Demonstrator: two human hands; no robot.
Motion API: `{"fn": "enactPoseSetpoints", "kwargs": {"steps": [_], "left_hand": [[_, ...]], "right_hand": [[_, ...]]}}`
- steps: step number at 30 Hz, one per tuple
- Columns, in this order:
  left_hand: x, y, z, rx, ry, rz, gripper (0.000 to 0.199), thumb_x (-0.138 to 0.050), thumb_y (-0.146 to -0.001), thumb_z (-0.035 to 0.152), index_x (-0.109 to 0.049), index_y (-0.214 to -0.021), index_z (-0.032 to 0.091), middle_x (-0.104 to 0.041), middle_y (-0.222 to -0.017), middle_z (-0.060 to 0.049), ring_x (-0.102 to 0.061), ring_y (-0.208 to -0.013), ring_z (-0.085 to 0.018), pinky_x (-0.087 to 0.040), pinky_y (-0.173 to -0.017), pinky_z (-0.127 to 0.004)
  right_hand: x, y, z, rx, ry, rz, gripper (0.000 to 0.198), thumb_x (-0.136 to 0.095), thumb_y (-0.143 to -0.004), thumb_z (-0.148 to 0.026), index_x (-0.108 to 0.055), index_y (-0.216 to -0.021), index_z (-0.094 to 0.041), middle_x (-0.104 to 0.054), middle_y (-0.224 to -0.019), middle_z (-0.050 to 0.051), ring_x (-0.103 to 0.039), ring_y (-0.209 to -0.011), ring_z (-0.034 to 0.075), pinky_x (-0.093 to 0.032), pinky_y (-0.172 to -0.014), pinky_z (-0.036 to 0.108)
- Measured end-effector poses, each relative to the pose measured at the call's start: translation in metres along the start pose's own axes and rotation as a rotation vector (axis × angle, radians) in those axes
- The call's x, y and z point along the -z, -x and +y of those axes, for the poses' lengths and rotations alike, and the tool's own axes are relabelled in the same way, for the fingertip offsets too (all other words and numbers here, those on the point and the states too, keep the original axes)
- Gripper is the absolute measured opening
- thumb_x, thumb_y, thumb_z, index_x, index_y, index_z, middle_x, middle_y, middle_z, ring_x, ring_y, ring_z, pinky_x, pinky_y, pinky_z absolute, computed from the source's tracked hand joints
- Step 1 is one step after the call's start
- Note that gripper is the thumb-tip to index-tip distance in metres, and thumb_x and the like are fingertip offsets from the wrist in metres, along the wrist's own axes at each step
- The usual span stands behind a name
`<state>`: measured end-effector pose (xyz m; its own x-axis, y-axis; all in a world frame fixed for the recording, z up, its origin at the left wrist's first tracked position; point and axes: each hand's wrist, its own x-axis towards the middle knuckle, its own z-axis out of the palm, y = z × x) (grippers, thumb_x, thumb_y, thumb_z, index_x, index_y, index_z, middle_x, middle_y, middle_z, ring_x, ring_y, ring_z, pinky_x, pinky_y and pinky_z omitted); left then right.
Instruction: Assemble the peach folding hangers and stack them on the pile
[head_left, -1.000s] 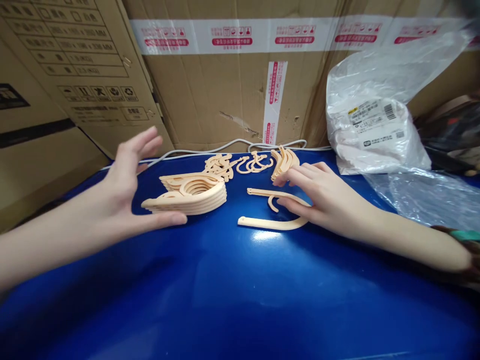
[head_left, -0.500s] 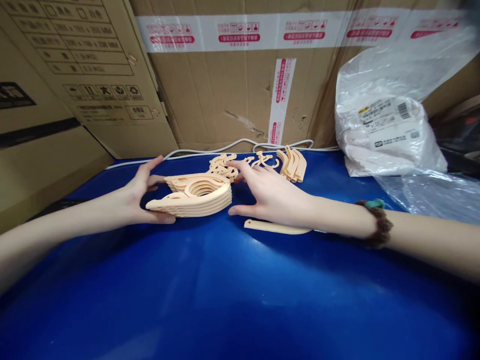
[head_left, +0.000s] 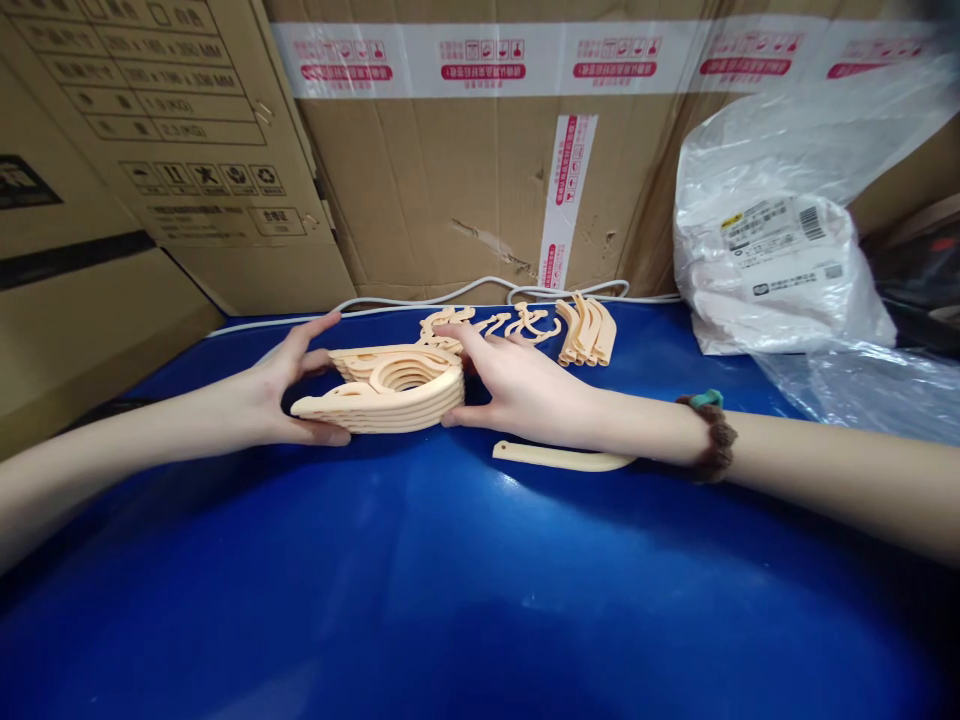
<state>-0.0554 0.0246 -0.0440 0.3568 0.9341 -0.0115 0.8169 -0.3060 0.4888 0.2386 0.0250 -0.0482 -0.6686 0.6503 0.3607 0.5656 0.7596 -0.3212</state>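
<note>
A stack of beige plastic hanger pieces [head_left: 390, 405], layered evenly with a curved opening in the middle, lies on the blue table surface. Around its left end is my left hand [head_left: 289, 390], thumb along the near side and fingers behind. My right hand [head_left: 525, 390] closes on the right end, its thumb at the front corner and index finger reaching over the back. Partly under my right wrist lies a single slim beige hanger arm [head_left: 555, 457]. Beyond the right hand, several small beige hooks [head_left: 529, 325] lie loose, partly covered by its fingers.
A row of curved beige arms [head_left: 589, 335] stands at the back, right of the hooks. Large cardboard boxes [head_left: 450, 180] wall off the rear and left. A white cable [head_left: 420, 298] runs along the back edge. A clear plastic bag with a white package [head_left: 780, 260] sits at right.
My right hand has moved left and its thumb and index finger now meet the stack's right end. The left hand and the stack stay nearly where they were.
</note>
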Motion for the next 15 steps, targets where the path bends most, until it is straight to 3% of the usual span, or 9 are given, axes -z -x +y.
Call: {"fn": "enactPoseSetpoints", "kwargs": {"steps": [7,10,15], "left_hand": [[0.007,-0.006,0.010,-0.039,-0.048,0.058,0.093,-0.064,-0.083,0.038,-0.004,-0.152,0.020,-0.052,-0.142,-0.016,-0.053,-0.126,-0.022,-0.035,-0.106,-0.055],[0.010,-0.013,0.008,-0.060,-0.035,0.059,0.092,-0.064,-0.084,0.041,-0.006,-0.152,0.017,-0.052,-0.142,-0.018,-0.053,-0.127,-0.022,-0.038,-0.104,-0.055],[0.011,-0.022,0.004,-0.061,-0.035,0.072,0.090,-0.061,-0.087,0.047,-0.008,-0.151,0.015,-0.051,-0.142,-0.018,-0.051,-0.129,-0.021,-0.038,-0.105,-0.054]], "right_hand": [[-0.003,-0.013,0.005,0.009,0.007,0.021,0.077,-0.071,-0.080,-0.031,-0.033,-0.142,-0.006,-0.064,-0.124,0.021,-0.062,-0.110,0.030,-0.046,-0.091,0.041],[-0.004,-0.021,0.008,-0.043,0.034,0.018,0.076,-0.071,-0.080,-0.030,-0.034,-0.142,-0.007,-0.071,-0.104,0.014,-0.065,-0.098,0.029,-0.045,-0.087,0.040],[-0.007,-0.030,0.015,-0.029,0.067,0.050,0.073,-0.071,-0.080,-0.033,-0.038,-0.140,-0.008,-0.072,-0.099,0.012,-0.064,-0.097,0.030,-0.039,-0.093,0.045]]}}
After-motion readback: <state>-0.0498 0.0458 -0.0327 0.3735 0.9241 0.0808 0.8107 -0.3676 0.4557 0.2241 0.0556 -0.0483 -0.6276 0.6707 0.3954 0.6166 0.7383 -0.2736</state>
